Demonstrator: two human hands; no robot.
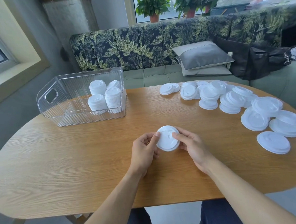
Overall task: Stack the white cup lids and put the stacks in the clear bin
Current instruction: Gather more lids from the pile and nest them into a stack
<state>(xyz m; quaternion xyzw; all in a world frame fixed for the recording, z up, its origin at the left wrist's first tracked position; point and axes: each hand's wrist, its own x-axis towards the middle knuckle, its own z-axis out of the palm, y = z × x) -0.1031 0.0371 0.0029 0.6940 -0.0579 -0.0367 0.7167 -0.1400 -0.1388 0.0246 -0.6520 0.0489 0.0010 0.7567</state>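
Note:
Both hands hold a short stack of white cup lids (166, 140) just above the middle of the wooden table (77, 158). My left hand (145, 148) grips its left edge with the thumb on top. My right hand (191, 146) grips the right edge, thumb on the lid's top. A clear ribbed bin (66, 105) stands at the table's far left and holds several stacks of lids (102, 98) in its right end. Many loose lids (232, 100) lie spread over the table's right side, from the far edge down to a single lid (273, 142).
A leaf-patterned sofa (140, 47) with grey cushions (202, 56) and a black bag (254, 60) runs behind the table. Potted plants (152, 5) stand on the windowsill. My knees show under the table's near edge.

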